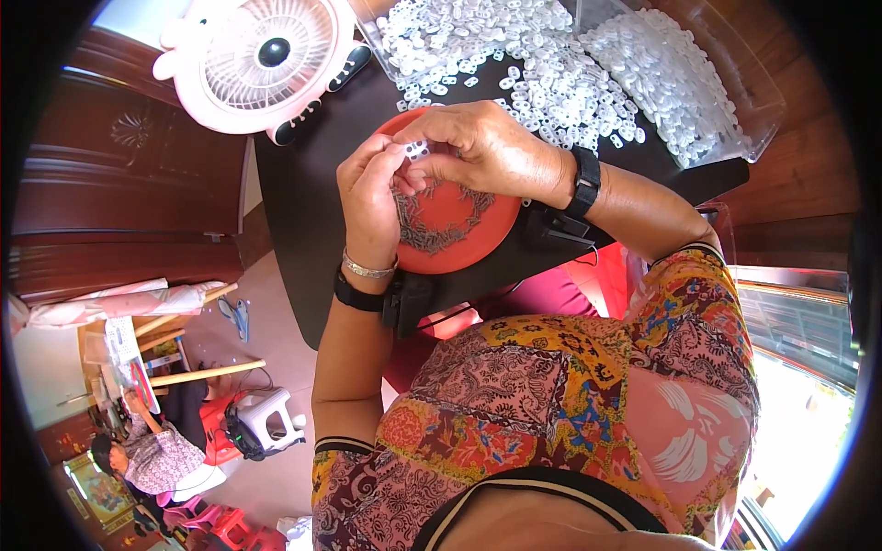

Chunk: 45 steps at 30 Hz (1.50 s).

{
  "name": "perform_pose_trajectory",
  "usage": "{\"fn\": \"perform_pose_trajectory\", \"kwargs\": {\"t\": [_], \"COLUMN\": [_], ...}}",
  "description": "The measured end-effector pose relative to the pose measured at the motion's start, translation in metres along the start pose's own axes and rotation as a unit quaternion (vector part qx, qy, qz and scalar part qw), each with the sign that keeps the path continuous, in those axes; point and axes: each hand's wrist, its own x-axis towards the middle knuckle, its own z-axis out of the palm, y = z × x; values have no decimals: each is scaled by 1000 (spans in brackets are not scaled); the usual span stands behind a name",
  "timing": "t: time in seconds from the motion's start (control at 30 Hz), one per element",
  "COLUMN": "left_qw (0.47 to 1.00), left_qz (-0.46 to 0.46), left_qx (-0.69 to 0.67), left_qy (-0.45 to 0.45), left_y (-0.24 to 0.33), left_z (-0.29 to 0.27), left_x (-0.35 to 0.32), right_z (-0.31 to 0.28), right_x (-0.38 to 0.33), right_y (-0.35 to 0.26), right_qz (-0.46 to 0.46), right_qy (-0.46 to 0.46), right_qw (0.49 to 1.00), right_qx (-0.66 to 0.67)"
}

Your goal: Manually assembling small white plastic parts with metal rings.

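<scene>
A small white oval plastic piece with dark holes [416,150] is pinched between my two hands, above a round orange-red plate [501,230]. My left hand [372,179] grips it from the left, with thumb and fingers closed. From the right, my right hand [478,147] has its fingertips closed on the same piece. Many small dark grey screws [434,237] lie on the plate under my hands, partly hidden by them. Whether a screw is also between my fingers I cannot make out.
Loose white pieces [560,92] are heaped on the black table [303,239] beyond the plate. A clear bin [763,138] at the far right holds more. A pink-white fan [266,55] stands at the far left. Another person [165,455] sits in the background at lower left.
</scene>
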Motion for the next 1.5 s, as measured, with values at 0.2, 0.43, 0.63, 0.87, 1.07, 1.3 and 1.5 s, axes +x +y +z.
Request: {"fn": "perform_pose_trajectory", "kwargs": {"t": [0.2, 0.43, 0.63, 0.87, 1.07, 1.3, 1.5], "left_qw": [1000, 998, 999, 999, 999, 999, 1000], "left_qz": [1, 14, 21, 7, -30, -13, -1], "left_qx": [24, 58, 32, 39, 14, 13, -1], "left_qy": [7, -31, -5, -20, -33, -37, -22], "left_y": [0, -3, -1, -2, 2, 0, -1], "left_z": [3, 0, 11, 5, 7, 5, 8], "left_x": [0, -1, -6, -2, 0, -1, -3], "right_z": [-2, -5, -5, -6, -7, -7, -4], "right_x": [1, 3, 2, 3, 5, 4, 3], "right_y": [2, 4, 3, 3, 3, -1, 4], "right_qz": [-9, -30, -10, -14, -47, -1, -22], "right_qy": [1, -5, 2, -5, -2, -13, -16], "right_qw": [1000, 999, 999, 1000, 999, 1000, 999], "right_qx": [2, 19, 34, 15, 11, 2, 18]}}
